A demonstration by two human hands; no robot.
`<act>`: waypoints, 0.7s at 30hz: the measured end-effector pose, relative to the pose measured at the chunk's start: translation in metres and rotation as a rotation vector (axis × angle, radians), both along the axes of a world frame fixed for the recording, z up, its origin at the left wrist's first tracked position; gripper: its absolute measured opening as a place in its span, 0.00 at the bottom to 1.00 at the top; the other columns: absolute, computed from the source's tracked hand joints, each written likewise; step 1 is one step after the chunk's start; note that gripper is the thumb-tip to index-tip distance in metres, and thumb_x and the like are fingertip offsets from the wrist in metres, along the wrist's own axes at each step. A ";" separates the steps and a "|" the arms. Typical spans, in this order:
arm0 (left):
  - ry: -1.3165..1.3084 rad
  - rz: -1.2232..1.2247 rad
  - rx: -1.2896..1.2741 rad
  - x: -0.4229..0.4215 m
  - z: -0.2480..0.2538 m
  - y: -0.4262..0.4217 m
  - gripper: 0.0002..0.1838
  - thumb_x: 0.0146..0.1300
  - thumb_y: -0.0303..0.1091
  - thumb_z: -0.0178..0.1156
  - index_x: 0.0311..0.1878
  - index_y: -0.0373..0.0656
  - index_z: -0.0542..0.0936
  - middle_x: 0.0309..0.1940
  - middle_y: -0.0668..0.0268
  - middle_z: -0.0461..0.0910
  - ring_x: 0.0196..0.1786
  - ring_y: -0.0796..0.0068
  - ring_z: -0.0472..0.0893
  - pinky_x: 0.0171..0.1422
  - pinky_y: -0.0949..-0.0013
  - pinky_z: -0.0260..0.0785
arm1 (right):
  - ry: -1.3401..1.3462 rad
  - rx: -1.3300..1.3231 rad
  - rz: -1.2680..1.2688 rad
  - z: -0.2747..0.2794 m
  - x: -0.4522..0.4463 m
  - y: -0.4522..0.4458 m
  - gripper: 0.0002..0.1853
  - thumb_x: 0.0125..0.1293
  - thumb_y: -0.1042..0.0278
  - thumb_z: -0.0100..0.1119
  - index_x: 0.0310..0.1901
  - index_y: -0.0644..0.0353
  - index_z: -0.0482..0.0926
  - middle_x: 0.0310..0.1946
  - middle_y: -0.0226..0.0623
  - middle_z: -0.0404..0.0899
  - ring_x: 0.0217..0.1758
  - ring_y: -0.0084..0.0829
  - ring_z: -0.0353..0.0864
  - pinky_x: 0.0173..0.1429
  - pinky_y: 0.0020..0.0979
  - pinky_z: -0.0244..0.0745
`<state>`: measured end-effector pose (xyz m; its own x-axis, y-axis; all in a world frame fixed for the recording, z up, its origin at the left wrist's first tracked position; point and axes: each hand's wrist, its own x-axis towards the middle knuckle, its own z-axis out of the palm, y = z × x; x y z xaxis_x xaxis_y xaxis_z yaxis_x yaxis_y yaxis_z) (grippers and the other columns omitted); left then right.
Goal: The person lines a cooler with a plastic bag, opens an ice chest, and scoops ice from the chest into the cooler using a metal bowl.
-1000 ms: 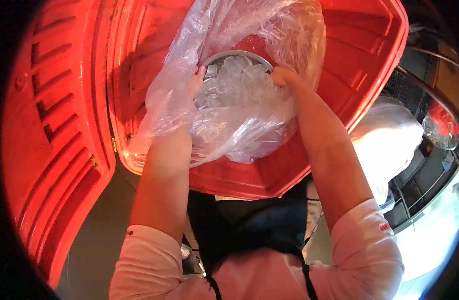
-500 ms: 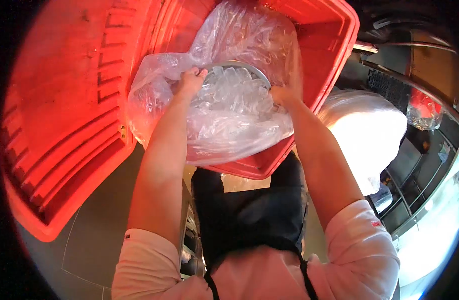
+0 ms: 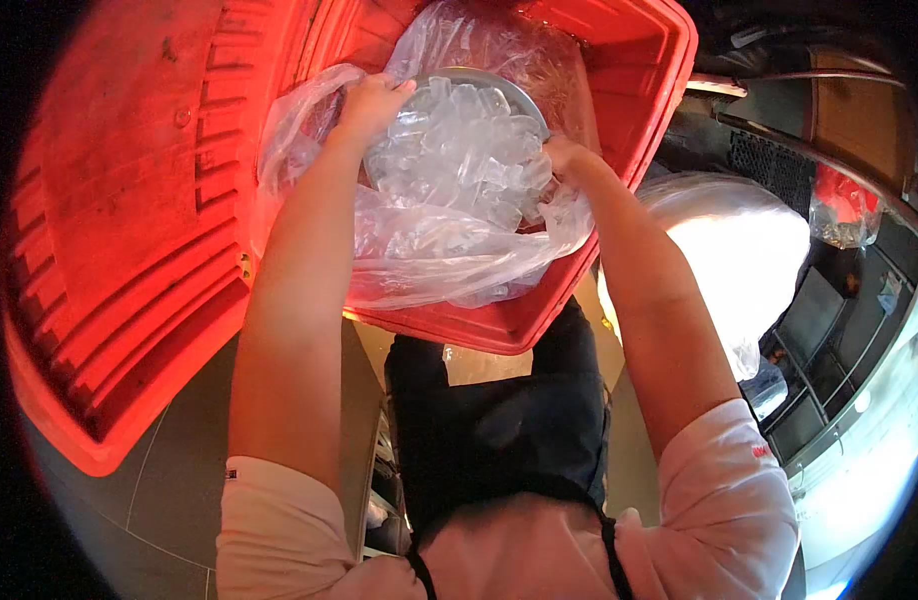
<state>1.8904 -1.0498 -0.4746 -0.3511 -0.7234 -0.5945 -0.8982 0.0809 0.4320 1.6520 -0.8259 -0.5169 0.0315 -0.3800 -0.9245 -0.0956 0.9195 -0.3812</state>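
Note:
A round metal bowl (image 3: 524,103) heaped with clear ice pieces (image 3: 459,150) is in the mouth of a clear plastic bag (image 3: 429,250). The bag lines a red bin (image 3: 634,60). My left hand (image 3: 377,103) grips the bowl's upper left edge, with its fingertips over the rim. On the right side, my right hand (image 3: 567,160) is closed on the rim; its fingers are partly hidden. Loose plastic lies around both hands and across the front of the bowl.
The bin's red lid (image 3: 129,220) hangs open at the left. A large, brightly lit plastic bag (image 3: 739,250) stands to the right. Beyond it are metal rails (image 3: 819,150), a smaller bag with something red (image 3: 845,205) and grey floor tiles (image 3: 179,490) at lower left.
The bowl of ice has risen out of the bag's folds, and more of it shows. Both hands have moved with it. The view has shifted, so the bin appears farther left.

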 end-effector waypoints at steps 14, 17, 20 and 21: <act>-0.067 -0.186 0.002 -0.030 0.065 -0.014 0.31 0.58 0.57 0.61 0.50 0.35 0.80 0.48 0.45 0.80 0.55 0.49 0.78 0.62 0.56 0.68 | -0.171 -0.035 -0.249 0.066 0.011 0.030 0.13 0.51 0.68 0.66 0.36 0.67 0.83 0.30 0.37 0.82 0.30 0.31 0.80 0.31 0.38 0.75; -0.035 -0.202 0.024 -0.032 0.075 -0.012 0.31 0.57 0.57 0.61 0.50 0.35 0.80 0.47 0.45 0.80 0.54 0.48 0.79 0.61 0.56 0.68 | 0.013 -0.104 -0.114 0.046 0.021 0.056 0.19 0.50 0.60 0.65 0.37 0.70 0.83 0.30 0.43 0.81 0.27 0.36 0.78 0.28 0.41 0.71; 0.007 -0.218 -0.062 -0.033 0.091 -0.002 0.24 0.58 0.54 0.62 0.36 0.36 0.78 0.33 0.49 0.80 0.41 0.54 0.80 0.48 0.56 0.69 | 0.058 -0.217 -0.147 0.066 0.035 0.068 0.25 0.53 0.53 0.61 0.36 0.76 0.81 0.32 0.55 0.82 0.33 0.45 0.83 0.32 0.42 0.73; 0.015 -0.228 -0.106 -0.034 0.097 0.003 0.23 0.59 0.52 0.63 0.29 0.36 0.77 0.27 0.52 0.80 0.35 0.57 0.81 0.42 0.56 0.69 | 0.078 -0.194 -0.176 0.050 0.040 0.078 0.25 0.52 0.54 0.61 0.37 0.76 0.81 0.33 0.56 0.82 0.33 0.46 0.83 0.33 0.42 0.73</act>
<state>1.8562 -1.0469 -0.3772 -0.5208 -0.6826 -0.5128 -0.8450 0.3267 0.4233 1.6916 -0.7477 -0.4665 -0.1187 -0.5439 -0.8307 0.0229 0.8349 -0.5500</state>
